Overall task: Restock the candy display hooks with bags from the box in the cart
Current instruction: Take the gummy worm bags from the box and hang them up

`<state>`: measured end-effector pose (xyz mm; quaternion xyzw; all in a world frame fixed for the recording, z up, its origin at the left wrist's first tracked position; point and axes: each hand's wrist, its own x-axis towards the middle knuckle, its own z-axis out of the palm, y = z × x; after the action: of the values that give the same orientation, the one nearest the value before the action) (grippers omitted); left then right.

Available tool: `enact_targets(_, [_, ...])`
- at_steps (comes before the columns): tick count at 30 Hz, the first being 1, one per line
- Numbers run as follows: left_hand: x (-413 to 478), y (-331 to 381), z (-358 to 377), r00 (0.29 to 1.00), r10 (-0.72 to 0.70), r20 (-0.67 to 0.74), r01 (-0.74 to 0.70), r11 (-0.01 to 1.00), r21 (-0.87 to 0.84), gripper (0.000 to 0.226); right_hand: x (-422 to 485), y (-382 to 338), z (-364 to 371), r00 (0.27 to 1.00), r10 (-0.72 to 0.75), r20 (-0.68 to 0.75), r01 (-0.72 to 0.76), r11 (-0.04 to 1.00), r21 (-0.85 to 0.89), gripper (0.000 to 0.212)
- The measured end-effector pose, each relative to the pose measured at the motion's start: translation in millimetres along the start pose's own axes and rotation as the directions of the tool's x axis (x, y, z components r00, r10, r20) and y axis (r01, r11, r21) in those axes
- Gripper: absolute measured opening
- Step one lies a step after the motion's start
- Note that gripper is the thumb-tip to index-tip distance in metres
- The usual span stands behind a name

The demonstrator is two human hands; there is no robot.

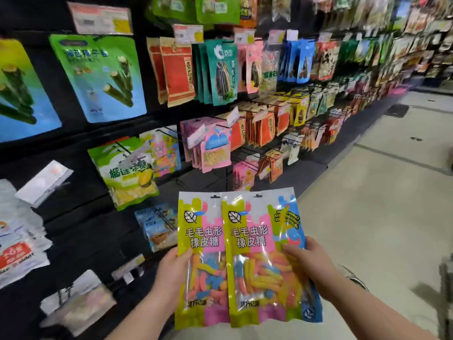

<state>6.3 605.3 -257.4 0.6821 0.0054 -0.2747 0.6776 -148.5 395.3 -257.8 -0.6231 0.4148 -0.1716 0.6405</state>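
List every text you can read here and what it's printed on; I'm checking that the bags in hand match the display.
"毛毛虫形橡皮糖": on the left candy bag and the right candy bag.
"海苔椰子卷": on the green-blue bag hanging upper left, slightly blurred.
"榴莲…糖": on the durian bag; a tag hides the middle.
Price tags, the small print and the other packs are too blurred to read.

Left hand [169, 270] and right hand [309, 261] forward, thumbs atop fanned candy bags [247, 241].

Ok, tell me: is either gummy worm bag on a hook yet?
No, the left hand and right hand hold both gummy worm bags.
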Motion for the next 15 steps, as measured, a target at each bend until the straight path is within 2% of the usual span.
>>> enact_targets(6, [-0.7, -1.9, 54.5, 0.998, -0.008, -0.069, 0.002, 0.997, -0.08, 0.015, 55.1, -17.1, -41.6, 0.994, -0.01, 0.104, 0.011, 1.0, -0.006, 0.012])
enact_targets(8, [0.1, -0.4, 58.6, 0.994, -0.018, -0.112, 0.007, 0.995, -0.096, 0.016, 69.8, -16.2, -41.6, 0.99, 0.011, 0.144, -0.011, 1.0, -0.004, 0.014])
enact_targets(13, [11.2, 2.8, 55.3, 0.974, -0.005, -0.226, -0.024, 0.992, -0.125, 0.015, 101.4, -18.3, -20.8, 0.965, 0.042, 0.26, -0.035, 0.999, -0.032, 0.037])
enact_targets(15, [14.0, 5.8, 52.7, 0.971, -0.014, -0.239, -0.02, 0.99, -0.136, 0.016, 110.7, -22.4, -10.4, 0.96, 0.04, 0.277, -0.029, 0.999, -0.044, 0.032])
